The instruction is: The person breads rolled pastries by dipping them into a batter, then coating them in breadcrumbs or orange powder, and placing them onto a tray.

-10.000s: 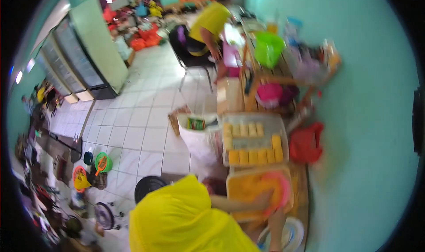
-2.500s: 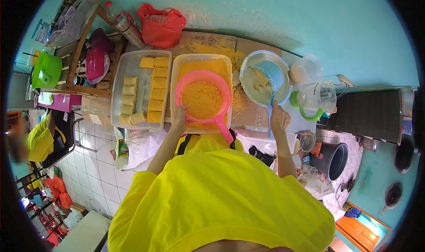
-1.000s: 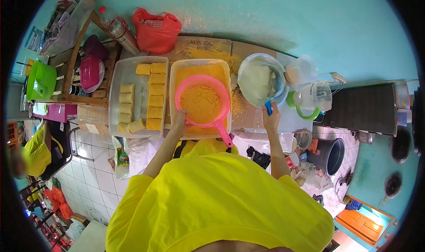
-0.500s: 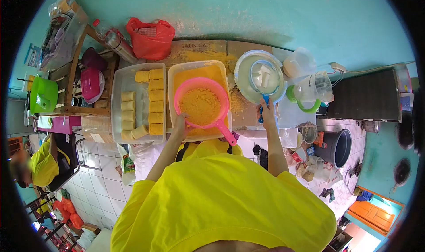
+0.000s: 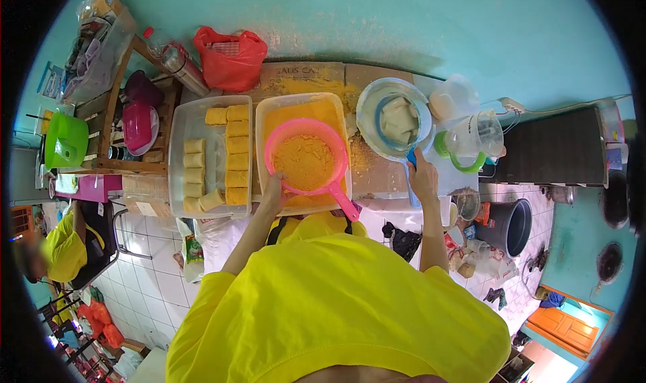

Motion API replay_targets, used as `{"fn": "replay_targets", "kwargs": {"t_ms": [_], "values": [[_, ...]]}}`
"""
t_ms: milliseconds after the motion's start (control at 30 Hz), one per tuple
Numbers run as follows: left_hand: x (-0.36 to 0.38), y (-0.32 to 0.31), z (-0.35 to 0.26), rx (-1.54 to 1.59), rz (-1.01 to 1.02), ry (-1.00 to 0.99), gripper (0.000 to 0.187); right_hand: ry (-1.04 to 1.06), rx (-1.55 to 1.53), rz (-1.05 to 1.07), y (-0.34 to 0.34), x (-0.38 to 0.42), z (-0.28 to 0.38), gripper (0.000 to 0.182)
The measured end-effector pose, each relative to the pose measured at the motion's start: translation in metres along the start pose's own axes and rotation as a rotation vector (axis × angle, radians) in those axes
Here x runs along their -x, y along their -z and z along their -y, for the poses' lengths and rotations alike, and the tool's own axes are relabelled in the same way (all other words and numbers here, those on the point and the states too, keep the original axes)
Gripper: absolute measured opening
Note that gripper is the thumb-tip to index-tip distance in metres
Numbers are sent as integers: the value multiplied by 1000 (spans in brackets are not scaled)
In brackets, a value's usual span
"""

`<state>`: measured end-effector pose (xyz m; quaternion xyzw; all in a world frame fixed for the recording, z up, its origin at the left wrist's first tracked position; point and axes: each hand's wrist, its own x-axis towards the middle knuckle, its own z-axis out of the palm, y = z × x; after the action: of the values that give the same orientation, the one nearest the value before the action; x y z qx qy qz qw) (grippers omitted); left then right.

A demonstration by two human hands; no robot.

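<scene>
My left hand (image 5: 272, 195) grips the near-left rim of a pink long-handled sieve (image 5: 342, 196), which holds orange-yellow crumbs (image 5: 303, 161). Underneath is a whitish tray (image 5: 340, 106) with more orange crumbs in it. My right hand (image 5: 423, 178) is closed around the handle of a blue strainer (image 5: 412, 156). That strainer sits tilted inside a pale-blue handled bowl (image 5: 365, 117) of whitish liquid. Pale, wet-looking pieces (image 5: 400, 121) lie in the strainer. Left of the tray, a clear container (image 5: 217, 134) holds several yellow crumb-coated rolls (image 5: 237, 161).
A red plastic bag (image 5: 230, 59) and a steel flask (image 5: 185, 72) stand at the back left. Clear jugs (image 5: 476, 133), one with a green handle, are right of the bowl. A dark bucket (image 5: 515, 227) is on the floor. Another person (image 5: 67, 248) sits at far left.
My right hand has shifted right with the strainer handle, and the strainer has tilted, the pale pieces in it showing larger. My left hand and the pink sieve stay put.
</scene>
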<state>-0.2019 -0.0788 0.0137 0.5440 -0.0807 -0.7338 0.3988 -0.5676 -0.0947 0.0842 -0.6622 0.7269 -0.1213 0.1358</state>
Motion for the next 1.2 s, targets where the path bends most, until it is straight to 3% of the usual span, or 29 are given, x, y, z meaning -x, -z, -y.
{"fn": "replay_targets", "kwargs": {"t_ms": [167,267,367,467,567,667,767,900,1000,1200], "values": [[-4,5,6,21,-13,15,46,-2,120,50,-19,-1,-10,43],[-4,4,7,21,5,-6,45,167,88,-11,-38,-2,-22,42],[-1,1,5,29,7,-1,44,117,-88,24,-44,0,-20,41],[5,-4,1,45,-50,10,47,157,-335,-128,-52,-3,-39,33],[1,4,5,62,-138,-39,44,112,-413,-112,-30,-8,-40,23],[14,-3,1,150,-188,-188,37,-9,-703,-57,-11,-4,-28,17],[31,-9,-12,165,-220,-241,31,-211,-798,68,18,5,-4,14],[28,-8,-12,163,-285,-251,24,-91,-787,69,18,14,6,13],[25,-13,-9,77,-350,-385,21,-24,-696,83,14,17,8,13],[34,-11,-12,-324,-352,-452,26,93,-360,107,10,17,13,19]]}}
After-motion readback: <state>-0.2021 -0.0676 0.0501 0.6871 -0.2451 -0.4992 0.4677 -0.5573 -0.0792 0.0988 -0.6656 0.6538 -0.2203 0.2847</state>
